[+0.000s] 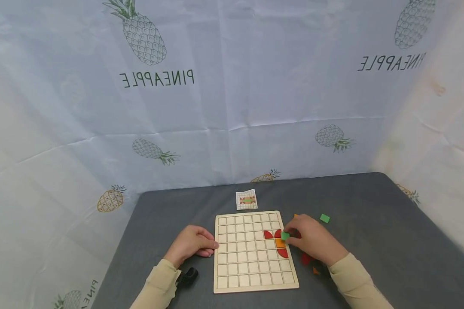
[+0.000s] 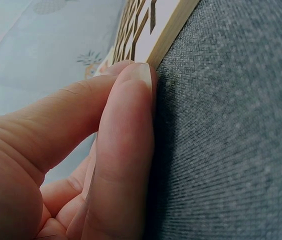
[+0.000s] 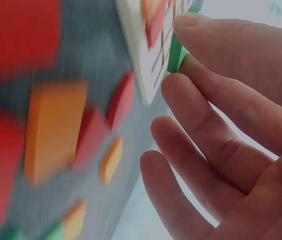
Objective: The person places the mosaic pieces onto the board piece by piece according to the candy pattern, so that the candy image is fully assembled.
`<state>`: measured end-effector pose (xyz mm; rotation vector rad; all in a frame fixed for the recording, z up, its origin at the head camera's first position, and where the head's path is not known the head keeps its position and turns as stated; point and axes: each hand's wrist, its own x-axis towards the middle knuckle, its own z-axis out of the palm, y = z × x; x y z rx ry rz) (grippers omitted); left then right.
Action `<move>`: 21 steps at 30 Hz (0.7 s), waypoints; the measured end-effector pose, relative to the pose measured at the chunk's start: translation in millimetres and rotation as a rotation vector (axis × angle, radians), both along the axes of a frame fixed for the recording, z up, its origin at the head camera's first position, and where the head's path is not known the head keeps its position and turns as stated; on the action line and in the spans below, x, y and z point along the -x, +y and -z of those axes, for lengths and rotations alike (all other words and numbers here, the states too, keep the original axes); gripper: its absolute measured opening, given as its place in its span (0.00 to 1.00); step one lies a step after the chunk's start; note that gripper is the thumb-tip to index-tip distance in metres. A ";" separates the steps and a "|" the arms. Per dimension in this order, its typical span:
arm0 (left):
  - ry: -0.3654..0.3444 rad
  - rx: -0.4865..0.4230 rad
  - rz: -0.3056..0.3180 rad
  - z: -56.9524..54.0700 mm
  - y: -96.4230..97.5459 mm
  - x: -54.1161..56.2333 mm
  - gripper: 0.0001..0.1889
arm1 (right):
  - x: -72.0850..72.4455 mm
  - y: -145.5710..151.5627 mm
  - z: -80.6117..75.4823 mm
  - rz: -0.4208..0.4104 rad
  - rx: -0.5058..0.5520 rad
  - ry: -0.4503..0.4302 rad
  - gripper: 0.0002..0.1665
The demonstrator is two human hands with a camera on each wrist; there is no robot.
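A wooden grid board (image 1: 247, 257) lies on the dark grey table, with a few red pieces and an orange square (image 1: 280, 243) in cells near its right side. My left hand (image 1: 191, 244) holds the board's left edge; in the left wrist view, thumb and forefinger (image 2: 126, 115) meet at that edge. Between thumb and forefinger, my right hand (image 1: 313, 238) pinches a green square tile (image 1: 285, 236) above the right side of the board. The right wrist view shows the tile's green side (image 3: 175, 54), partly hidden by the fingers, the other fingers spread apart.
Loose red, orange and green pieces lie right of the board, including a green tile (image 1: 325, 218) beyond the right hand and an orange block (image 3: 56, 130). A small pattern card (image 1: 246, 200) lies behind the board. A black object (image 1: 188, 277) is near the left wrist.
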<state>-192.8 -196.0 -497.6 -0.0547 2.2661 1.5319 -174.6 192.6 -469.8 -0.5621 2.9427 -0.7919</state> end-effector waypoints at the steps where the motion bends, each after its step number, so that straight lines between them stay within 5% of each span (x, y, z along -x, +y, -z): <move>1: -0.002 0.000 0.000 0.4 -0.2 0.0 0.17 | -1.1 -5.3 1.3 -0.018 0.005 0.003 0.11; 9: -0.003 -0.007 -0.008 2.6 -1.2 1.4 0.18 | -4.8 -29.0 8.7 -0.113 -0.033 0.105 0.09; 21: -0.008 -0.011 -0.015 3.3 -1.3 3.0 0.17 | -6.6 -36.2 13.7 -0.132 -0.036 0.118 0.10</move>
